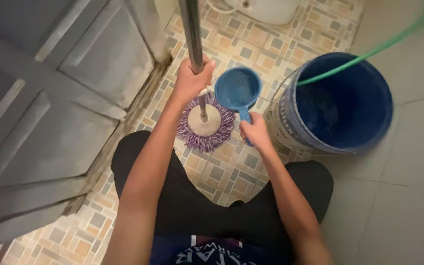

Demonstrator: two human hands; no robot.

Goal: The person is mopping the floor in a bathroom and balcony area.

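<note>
Left hand [190, 81] has its fingers clamped round the metal mop pole [192, 34], holding it upright, and the right hand [255, 131] has its fingers wrapped on the handle of a blue dipper [238, 90]. Just below the left fingers the round mop head [204, 122] sits flat on the tiled floor [231, 172], purple-and-white fringe splayed out around a pale disc. The dipper hovers right beside it, tilted, looks like water in it (hard to tell). Rinsing seems mid-way, I'd guess: fringe looks clumped. Right of the right fingers stands a blue bucket [290, 118], green hose [369, 51] hanging into it.
</note>
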